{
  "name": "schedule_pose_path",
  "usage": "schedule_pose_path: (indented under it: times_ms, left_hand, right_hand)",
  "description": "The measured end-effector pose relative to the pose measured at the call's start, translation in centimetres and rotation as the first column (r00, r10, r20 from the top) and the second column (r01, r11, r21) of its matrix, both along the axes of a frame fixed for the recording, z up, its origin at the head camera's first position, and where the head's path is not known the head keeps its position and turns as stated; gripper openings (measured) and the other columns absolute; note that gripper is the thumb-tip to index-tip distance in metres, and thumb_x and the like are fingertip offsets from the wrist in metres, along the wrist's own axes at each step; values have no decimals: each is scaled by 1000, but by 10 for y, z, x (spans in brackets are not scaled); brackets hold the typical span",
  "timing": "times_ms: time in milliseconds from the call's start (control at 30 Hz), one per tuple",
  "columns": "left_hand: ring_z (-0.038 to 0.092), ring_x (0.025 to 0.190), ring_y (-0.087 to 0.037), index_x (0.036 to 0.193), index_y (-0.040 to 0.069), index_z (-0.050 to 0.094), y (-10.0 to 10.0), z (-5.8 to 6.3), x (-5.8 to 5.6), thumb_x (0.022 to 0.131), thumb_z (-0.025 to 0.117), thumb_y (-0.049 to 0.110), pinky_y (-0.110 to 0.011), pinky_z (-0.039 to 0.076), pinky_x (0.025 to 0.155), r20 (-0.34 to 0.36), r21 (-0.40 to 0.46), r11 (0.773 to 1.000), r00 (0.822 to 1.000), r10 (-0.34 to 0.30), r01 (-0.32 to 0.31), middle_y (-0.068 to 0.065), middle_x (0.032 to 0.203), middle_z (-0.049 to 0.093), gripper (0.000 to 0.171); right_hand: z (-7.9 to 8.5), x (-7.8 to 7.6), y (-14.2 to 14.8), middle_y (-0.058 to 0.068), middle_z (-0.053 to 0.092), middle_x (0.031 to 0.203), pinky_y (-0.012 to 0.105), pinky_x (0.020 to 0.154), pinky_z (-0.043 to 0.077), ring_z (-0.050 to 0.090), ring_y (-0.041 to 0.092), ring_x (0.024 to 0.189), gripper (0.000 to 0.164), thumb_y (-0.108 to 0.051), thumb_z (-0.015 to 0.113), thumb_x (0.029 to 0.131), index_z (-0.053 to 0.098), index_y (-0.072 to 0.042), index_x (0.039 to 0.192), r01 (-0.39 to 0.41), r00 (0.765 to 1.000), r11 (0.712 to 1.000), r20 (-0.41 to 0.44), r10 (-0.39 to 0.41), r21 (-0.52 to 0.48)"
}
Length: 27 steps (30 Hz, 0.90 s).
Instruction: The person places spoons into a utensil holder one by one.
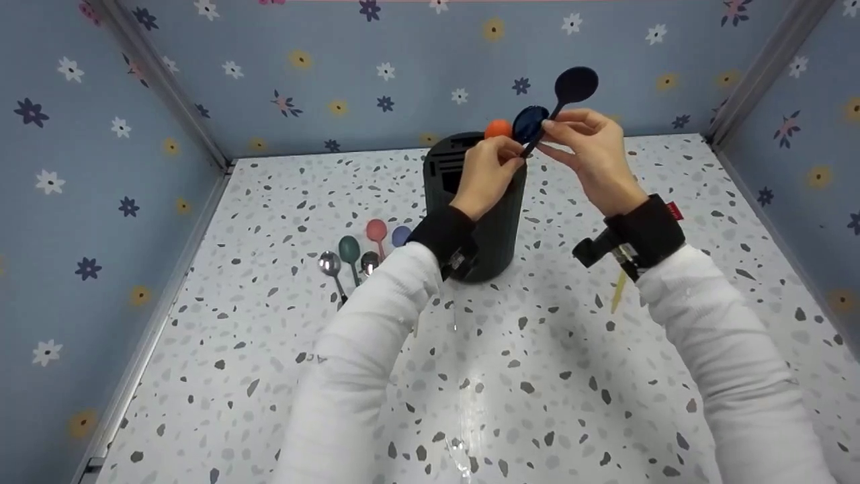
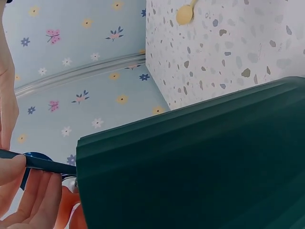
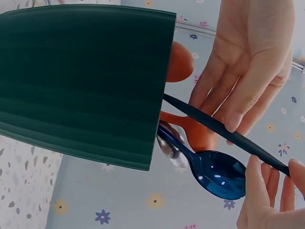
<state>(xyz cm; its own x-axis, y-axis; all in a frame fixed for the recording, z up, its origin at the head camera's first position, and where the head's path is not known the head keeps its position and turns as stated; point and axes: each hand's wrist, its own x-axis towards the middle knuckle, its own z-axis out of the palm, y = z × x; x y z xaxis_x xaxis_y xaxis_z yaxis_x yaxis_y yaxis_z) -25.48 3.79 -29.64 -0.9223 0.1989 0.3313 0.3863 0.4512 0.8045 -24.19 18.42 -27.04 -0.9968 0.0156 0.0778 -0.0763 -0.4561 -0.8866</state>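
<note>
Both hands are up at the rim of a tall, dark green, ribbed holder (image 1: 500, 235), its top cut with slots, and between them is a dark navy spoon with a round bowl (image 1: 572, 87)! The left hand (image 1: 485, 176) pinches the handle low, thumb against fingers, right by the rim; the right hand (image 1: 594, 154) pinches higher, nearer the bowl, fingertips closed on it. The spoon tilts, bowl uppermost, handle end at the rim; whether it has entered a slot, I cannot tell.

Inside the holder, heads poking out: a translucent blue plastic spoon (image 3: 219, 175), an orange spoon (image 3: 200, 135), a second rounded orange head (image 3: 179, 63) and a shiny silver metal spoon (image 3: 167, 147). Down on the white speckled tabletop (image 1: 269, 363), left of the holder, a cluster of spoons: silver (image 1: 329, 263), green (image 1: 349, 249), pink (image 1: 377, 230), violet-blue (image 1: 401, 235). Over on the right, a pale yellow spoon (image 2: 185, 15).
</note>
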Motion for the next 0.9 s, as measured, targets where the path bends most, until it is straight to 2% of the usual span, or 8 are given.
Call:
schedule_pose_path:
  times_ms: [200,400,633,900]
  left_hand:
    - [59,82,-15,96,1,64,-2,-2,-2,83,58,2,-16,45,69,-1,-5,1000,1000,14,-14,-10,91,64,15]
    - [58,85,-16,98,1,63,-3,-4,1,84,57,3,-16,45,71,8,-15,1000,1000,-19,20,-11,93,64,16]
    - [58,78,-15,96,0,63,-4,-8,10,84,58,3,-15,46,66,19,13,998,997,-69,68,-11,89,64,14]
    - [58,66,-15,93,-1,64,-7,-20,24,83,59,4,-15,47,58,30,59,993,994,-107,105,-10,85,65,12]
  right_hand:
    - [-10,-3,-3,15,55,91,36,83,49,60,24,81,19,4,65,76,55,5,92,-6,1000,998,19,5,56]
    - [-25,-6,-2,14,59,89,35,85,49,61,24,82,17,4,63,77,57,5,93,-34,998,996,47,30,85]
    - [-43,-6,6,11,60,86,33,82,50,62,21,80,13,3,61,80,61,4,93,-58,995,989,84,47,136]
    - [-63,-5,25,11,58,88,33,82,50,61,21,79,13,3,59,81,61,4,94,-59,992,986,124,40,159]
